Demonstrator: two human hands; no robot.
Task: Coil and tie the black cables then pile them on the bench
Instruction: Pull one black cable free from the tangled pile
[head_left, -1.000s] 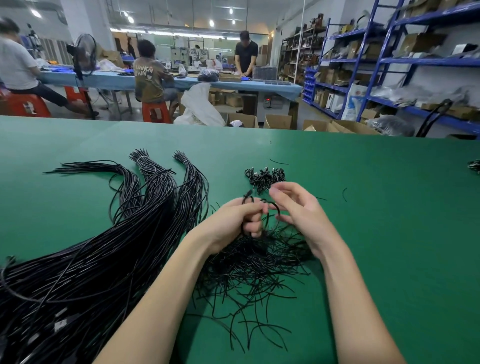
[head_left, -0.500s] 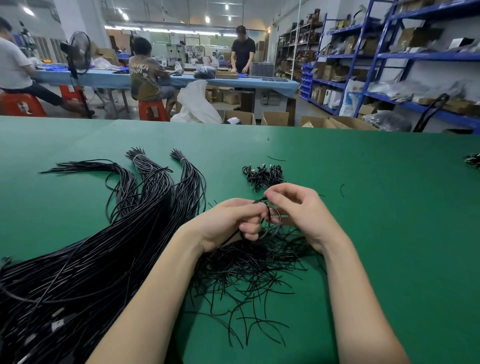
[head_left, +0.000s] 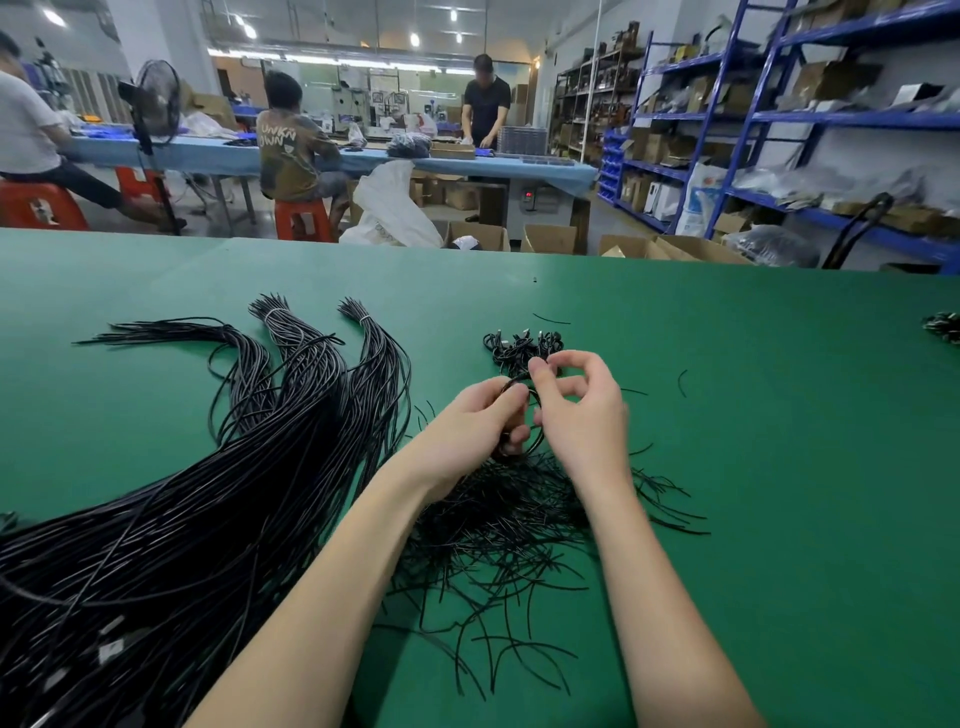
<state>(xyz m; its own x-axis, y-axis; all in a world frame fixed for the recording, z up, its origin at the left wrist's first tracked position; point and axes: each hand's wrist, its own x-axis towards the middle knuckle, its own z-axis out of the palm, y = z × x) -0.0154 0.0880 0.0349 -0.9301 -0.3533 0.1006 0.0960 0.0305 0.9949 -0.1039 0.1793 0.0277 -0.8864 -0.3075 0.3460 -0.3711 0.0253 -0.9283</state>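
My left hand (head_left: 475, 431) grips a small coiled black cable (head_left: 535, 441) above the green bench (head_left: 779, 467). My right hand (head_left: 582, 410) is close against it and pinches the top of the coil between thumb and forefinger, the other fingers curled. Under both hands lies a heap of short black tie wires (head_left: 509, 535). Just beyond the hands sits a small pile of coiled, tied cables (head_left: 514, 348). A big bundle of long black cables (head_left: 197, 493) fans across the bench's left side.
Another small dark cable bundle (head_left: 943, 327) lies at the bench's right edge. Loose wire bits (head_left: 681, 382) lie right of the hands. Beyond the bench, people work at a blue table (head_left: 467, 166); blue shelving (head_left: 779, 119) and cardboard boxes (head_left: 550, 239) stand to the right.
Both hands stayed together over the tie heap. The right hand's thumb and forefinger shifted up to the top of the coil, its fingers spreading wider.
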